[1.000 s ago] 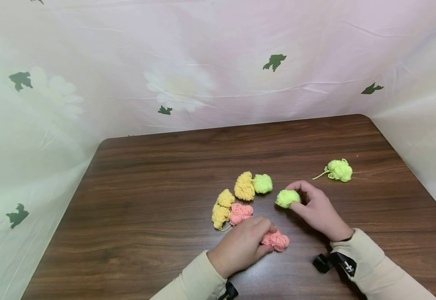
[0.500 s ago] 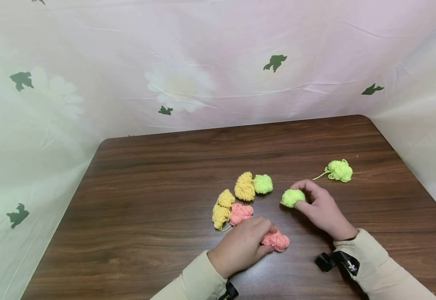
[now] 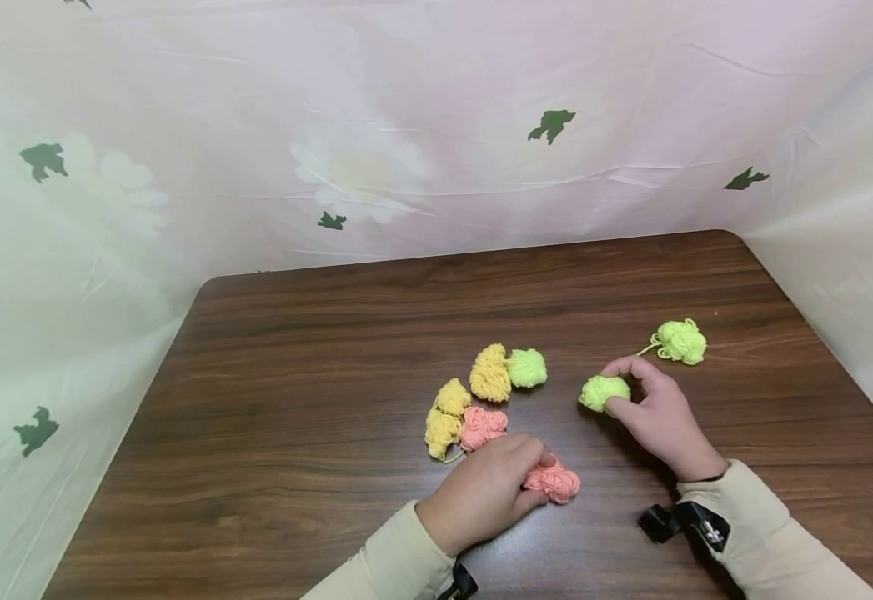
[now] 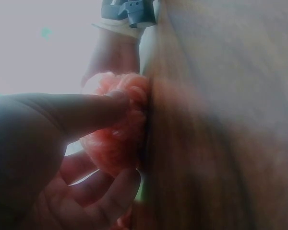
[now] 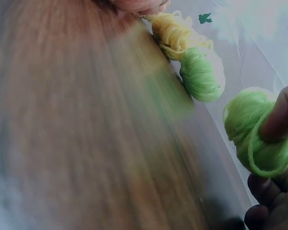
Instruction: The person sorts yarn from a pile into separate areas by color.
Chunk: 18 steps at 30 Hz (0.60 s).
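Note:
My left hand (image 3: 484,492) grips a pink ball of yarn (image 3: 554,482) at the table's near middle; in the left wrist view the thumb presses on this pink yarn (image 4: 117,148) and the fingers curl beneath. Between thumb and fingers, my right hand (image 3: 657,412) holds a lime-green ball of yarn (image 3: 603,392). A loose strand loops around that green ball (image 5: 252,129) in the right wrist view. Just beyond the left hand lies a second pink ball (image 3: 483,427), touching smaller yellow yarn balls (image 3: 444,425). A larger yellow ball (image 3: 490,372) sits against another green ball (image 3: 528,367).
Farther right on the brown wooden table (image 3: 316,350), a lime-green ball (image 3: 681,342) lies with a loose tail pointing toward the right hand. A pale flowered cloth (image 3: 421,125) hangs behind the table and along both sides. Each wrist carries a black camera mount (image 3: 679,523).
My right hand has shifted a little to the right with the green yarn ball, away from the other balls. The left hand and its pink yarn have stayed in place.

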{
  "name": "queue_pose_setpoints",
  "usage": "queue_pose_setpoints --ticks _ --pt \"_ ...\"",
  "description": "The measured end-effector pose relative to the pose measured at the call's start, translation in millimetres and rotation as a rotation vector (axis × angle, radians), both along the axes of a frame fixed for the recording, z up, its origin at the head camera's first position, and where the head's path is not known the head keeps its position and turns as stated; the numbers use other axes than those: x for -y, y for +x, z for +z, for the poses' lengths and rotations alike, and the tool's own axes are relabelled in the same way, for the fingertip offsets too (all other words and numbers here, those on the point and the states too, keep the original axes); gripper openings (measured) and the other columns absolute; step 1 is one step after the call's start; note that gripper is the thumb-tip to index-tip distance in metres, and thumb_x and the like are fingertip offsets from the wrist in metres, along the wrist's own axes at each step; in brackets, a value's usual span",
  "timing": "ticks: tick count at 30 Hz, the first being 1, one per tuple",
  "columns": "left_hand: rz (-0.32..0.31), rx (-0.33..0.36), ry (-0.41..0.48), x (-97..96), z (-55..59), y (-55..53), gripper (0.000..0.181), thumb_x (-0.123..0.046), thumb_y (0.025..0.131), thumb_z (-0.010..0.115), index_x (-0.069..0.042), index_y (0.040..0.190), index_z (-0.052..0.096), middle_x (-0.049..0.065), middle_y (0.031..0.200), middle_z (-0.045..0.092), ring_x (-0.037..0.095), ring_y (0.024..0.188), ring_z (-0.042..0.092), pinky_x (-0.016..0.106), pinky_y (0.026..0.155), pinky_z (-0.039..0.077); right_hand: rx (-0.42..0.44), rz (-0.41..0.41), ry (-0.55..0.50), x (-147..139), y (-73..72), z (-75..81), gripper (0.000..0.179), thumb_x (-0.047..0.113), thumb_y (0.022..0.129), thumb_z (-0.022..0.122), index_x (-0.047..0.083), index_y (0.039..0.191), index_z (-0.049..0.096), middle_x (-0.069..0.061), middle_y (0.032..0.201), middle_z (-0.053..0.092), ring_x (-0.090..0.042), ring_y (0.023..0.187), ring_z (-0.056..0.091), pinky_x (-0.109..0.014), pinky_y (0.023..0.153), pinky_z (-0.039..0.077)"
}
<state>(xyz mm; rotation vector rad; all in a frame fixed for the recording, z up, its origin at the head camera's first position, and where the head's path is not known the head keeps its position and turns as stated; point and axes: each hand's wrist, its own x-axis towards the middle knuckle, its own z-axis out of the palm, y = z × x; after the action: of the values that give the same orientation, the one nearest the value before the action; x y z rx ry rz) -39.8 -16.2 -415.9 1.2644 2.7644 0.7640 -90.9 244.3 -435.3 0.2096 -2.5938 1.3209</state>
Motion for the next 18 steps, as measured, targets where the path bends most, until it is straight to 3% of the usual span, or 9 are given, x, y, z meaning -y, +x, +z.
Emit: queue_pose_setpoints --ticks 18 --pt "0.008 0.019 -0.018 0.2 0.5 0.0 0.029 -0.031 0.092 0.075 -0.018 0.113 0.060 -0.009 0.109 0.065 0.003 0.100 0.060 0.016 0.086 0.048 -0.076 -0.045 0.000 -13.0 -1.8 0.7 0.026 -0.010 0.077 0.066 0.001 0.100 0.063 -0.003 0.082 0.057 -0.005 0.067 0.047 -0.018 0.058 0.038"
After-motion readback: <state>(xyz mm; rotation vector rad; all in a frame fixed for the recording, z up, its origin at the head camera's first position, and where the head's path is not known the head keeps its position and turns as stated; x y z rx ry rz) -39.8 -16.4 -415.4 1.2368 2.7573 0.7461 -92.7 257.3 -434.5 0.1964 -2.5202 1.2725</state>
